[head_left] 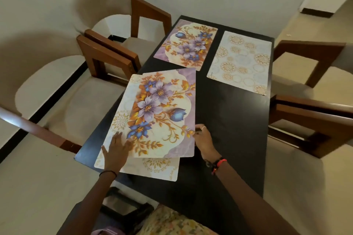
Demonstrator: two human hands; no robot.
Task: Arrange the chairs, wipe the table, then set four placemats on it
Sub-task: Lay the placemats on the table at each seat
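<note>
Dark tabletop (229, 120), chairs tucked in on both sides, and two placemats are already down at the far end: a floral mat (186, 45) on the left and a pale medallion mat (241, 62) to its right, just apart. The last two sit stacked at the near left, with the top floral mat (162, 112) lying skewed over the bottom medallion mat (152, 168).

The left hand (116, 150) lies flat on the stack's near left, fingers spread. The right hand (204, 139) pinches the top mat's right edge between thumb and fingertips, so I judge the step in hand is peeling that one off for the empty near-right spot.

The risk is that the bottom mat drags along with it. Its near edge sits right at the table's edge, perhaps over it, so if the left hand's pressure slackens it could slide to the floor.

No containers in view.
</note>
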